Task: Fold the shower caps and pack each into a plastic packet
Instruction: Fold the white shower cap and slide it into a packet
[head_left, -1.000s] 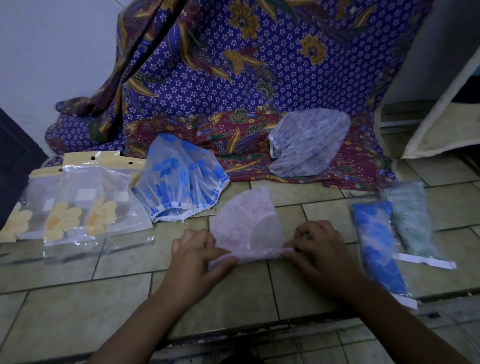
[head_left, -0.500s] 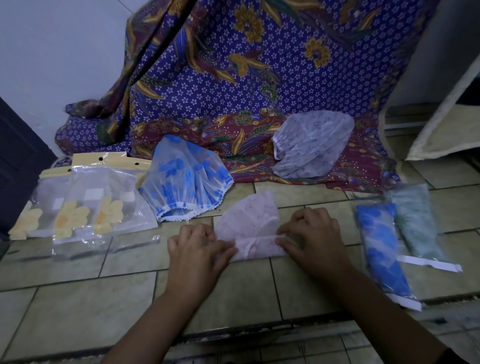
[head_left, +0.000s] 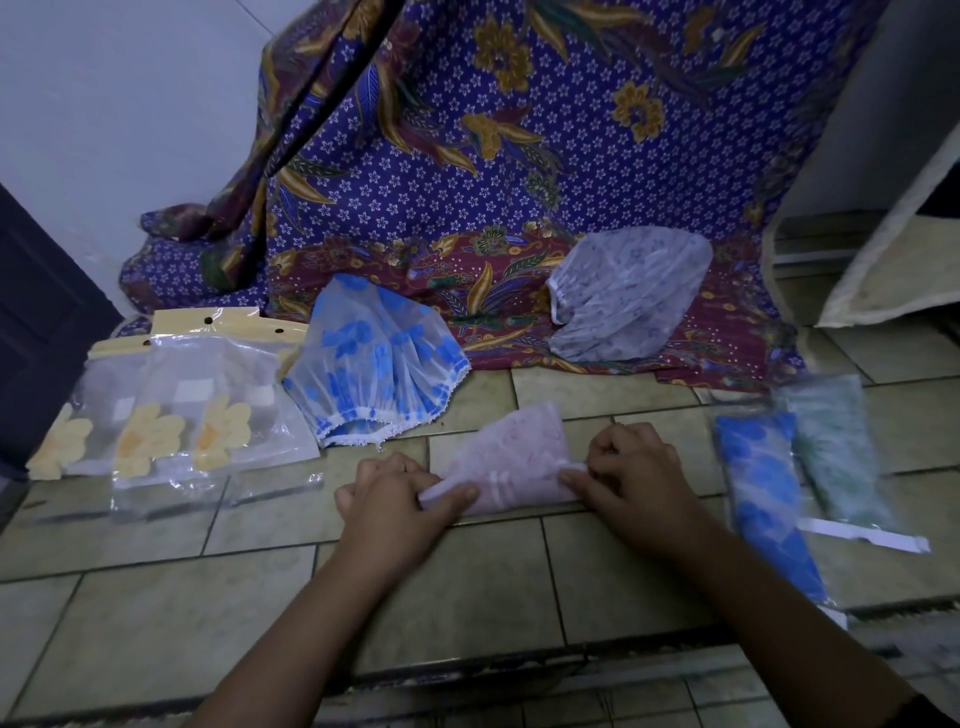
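Pink cap; blue-flowered cap; grey-print cap; purple floral batik cloth.

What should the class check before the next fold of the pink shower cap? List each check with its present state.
1. Left hand pinches the pink cap's near left corner: ok.
2. Right hand pinches its near right corner: ok.
3. The pink cap rests on the tiled floor, apart from the blue cap: ok.
4. Fold edges line up: cannot tell.
5. Packets lie at the left, off the pink cap: ok.

On the tiled floor, both hands pinch the folded pink shower cap at its ends.
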